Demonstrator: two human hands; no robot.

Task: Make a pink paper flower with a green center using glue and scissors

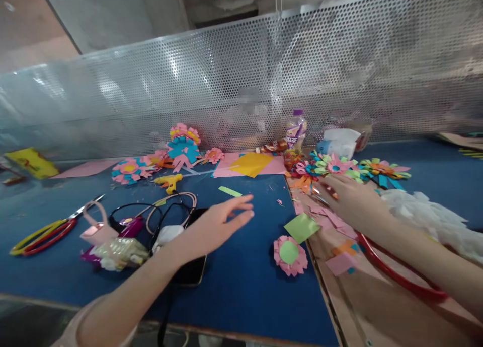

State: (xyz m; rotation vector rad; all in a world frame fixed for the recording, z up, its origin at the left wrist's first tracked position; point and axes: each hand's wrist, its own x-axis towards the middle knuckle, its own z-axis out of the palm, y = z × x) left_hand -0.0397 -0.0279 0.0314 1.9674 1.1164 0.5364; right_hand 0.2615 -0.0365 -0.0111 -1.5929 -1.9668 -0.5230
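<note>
My left hand (222, 222) hovers over the blue table with thumb and fingers apart, holding nothing. Beneath its wrist lies a black phone (190, 274). On the right, my right hand (349, 201) reaches down over red-handled scissors (392, 275), close to paper flowers (335, 163). Its fingertips are partly hidden and blurred, so any grip on the scissors is unclear. Between the hands rests a pink paper flower (290, 256) with a green centre. A green paper square (302, 227) lies just behind it, and a light green strip (230, 191) lies beyond my left hand.
Left of my arm are yellow-and-red scissors (56, 231), a small pink bag (98, 232) and cables (145, 206). Behind stand a yellow glue gun (168, 182), more paper flowers (183, 148), yellow paper (251, 164) and a purple-capped bottle (296, 131). A perforated metal panel (226, 90) backs the table.
</note>
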